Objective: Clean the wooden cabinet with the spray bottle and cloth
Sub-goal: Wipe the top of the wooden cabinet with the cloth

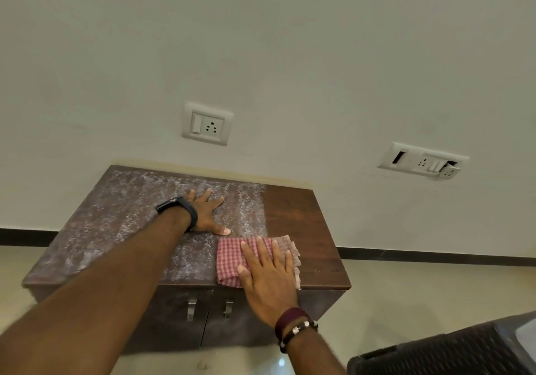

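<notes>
A low dark wooden cabinet [301, 218] stands against the wall. Most of its top is covered in white spray foam; a strip at the right end is bare brown wood. A red-and-white checked cloth [229, 258] lies near the front edge, at the border between foam and bare wood. My right hand [268, 273] presses flat on the cloth with straight fingers. My left hand [207, 212], with a black watch on the wrist, rests flat on the foamy top behind the cloth. No spray bottle is in view.
Two metal door handles [208, 308] sit on the cabinet front. Two wall sockets, a single socket [207, 124] and a wider one [423, 161], are mounted above. A dark woven chair or basket [441, 351] stands at the lower right on the pale tiled floor.
</notes>
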